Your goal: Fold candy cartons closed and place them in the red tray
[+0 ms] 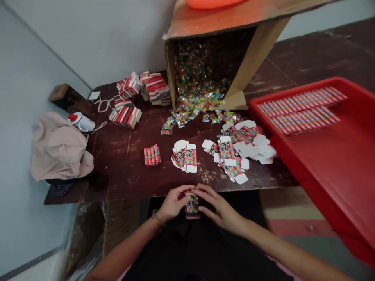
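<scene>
Both of my hands hold one small printed carton [191, 205] just below the near edge of the dark wooden table [123, 168]. My left hand [173, 203] pinches its left side with curled fingers. My right hand [218, 207] wraps its top and right side. Just beyond on the table lie a short stack of flat carton blanks [185, 156], a row of several finished small cartons [152, 155], and a looser heap of flat blanks [240, 150].
A tipped cardboard box [211, 58] spills wrapped candies [199, 105] onto the table. A red tray [328, 156] at the right holds rows of finished cartons [301, 109]. Bundled blanks [140, 95], a white tape dispenser [80, 121] and a beige cloth [58, 148] lie at the left.
</scene>
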The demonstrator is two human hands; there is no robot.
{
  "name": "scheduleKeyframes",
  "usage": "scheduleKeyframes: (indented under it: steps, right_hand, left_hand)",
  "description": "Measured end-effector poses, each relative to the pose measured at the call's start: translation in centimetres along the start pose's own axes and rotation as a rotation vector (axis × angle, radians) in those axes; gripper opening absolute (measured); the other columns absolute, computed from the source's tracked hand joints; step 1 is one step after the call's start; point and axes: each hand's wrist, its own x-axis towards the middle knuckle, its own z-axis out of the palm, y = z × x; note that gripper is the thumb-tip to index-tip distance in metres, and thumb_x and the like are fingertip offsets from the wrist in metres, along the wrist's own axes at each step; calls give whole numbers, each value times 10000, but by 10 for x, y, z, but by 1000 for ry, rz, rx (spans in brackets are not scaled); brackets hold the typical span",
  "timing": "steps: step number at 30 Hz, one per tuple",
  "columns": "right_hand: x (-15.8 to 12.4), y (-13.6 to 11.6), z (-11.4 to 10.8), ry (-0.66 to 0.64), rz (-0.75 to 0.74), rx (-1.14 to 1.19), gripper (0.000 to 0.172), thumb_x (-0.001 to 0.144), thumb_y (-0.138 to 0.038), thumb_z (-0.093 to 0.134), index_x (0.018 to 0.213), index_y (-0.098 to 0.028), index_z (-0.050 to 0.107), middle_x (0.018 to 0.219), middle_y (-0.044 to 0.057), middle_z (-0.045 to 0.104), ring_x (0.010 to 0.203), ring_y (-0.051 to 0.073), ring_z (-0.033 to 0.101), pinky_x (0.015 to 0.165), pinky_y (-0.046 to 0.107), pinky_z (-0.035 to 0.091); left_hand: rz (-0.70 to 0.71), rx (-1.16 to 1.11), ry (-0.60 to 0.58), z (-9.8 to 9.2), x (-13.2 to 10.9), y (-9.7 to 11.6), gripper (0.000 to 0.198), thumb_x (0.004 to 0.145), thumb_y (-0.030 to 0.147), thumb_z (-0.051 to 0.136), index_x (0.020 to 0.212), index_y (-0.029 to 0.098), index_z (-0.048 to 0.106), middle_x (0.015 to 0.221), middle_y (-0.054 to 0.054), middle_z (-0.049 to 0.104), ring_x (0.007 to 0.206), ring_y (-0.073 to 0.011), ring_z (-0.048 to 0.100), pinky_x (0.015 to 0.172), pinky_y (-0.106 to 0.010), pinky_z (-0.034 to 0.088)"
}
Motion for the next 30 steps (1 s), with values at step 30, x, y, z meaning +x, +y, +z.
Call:
scheduleKeyframes:
  steps: [30]
  right_hand:
    - [178, -42, -52, -219, -79, -164, 213, 883, -335, 554, 1041, -197, 514, 775, -11, 630, 648, 134, 577, 604, 224, 437]
  left_hand:
    - [14, -270, 215, -52, 10, 21, 560, 719, 403, 716, 1175, 154, 506, 940, -109, 655, 809, -209, 651, 603, -310, 569]
